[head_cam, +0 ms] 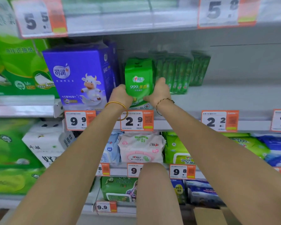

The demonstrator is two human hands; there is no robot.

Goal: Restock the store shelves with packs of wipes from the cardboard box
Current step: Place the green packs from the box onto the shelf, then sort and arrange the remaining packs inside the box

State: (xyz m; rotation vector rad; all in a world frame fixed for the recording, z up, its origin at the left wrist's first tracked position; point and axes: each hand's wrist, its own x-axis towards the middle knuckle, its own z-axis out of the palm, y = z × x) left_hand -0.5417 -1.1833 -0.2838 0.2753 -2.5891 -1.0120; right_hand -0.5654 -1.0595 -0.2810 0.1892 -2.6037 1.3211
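Green wipes pack (139, 82) stands upright at the front of the grey metal shelf (225, 96), held from both sides. The left hand (121, 95) grips its lower left edge and the right hand (159, 90) grips its lower right edge. A gold bangle (116, 106) circles the left wrist and a braided cord bracelet (165, 101) the right.

On the shelf lip directly under the pack hangs an orange-framed price tag reading 2.9 (136, 121). Just beside the pack on the left stands a purple box with a cartoon cow (81, 78). To the right and farther back, a row of slim green packs (173, 73) stands on edge against the pale back panel. The shelf above carries blurred price tags. The shelf below holds a pink pack (141, 146) and more soft packs in green and blue. A corner of the brown cardboard box (208, 215) shows at the bottom edge, right of centre.

The held pack is soft, glossy and bright green. It has a white logo, "999" with characters in white and yellow, a darker folded top with a hanging slot, and a white band at its base.
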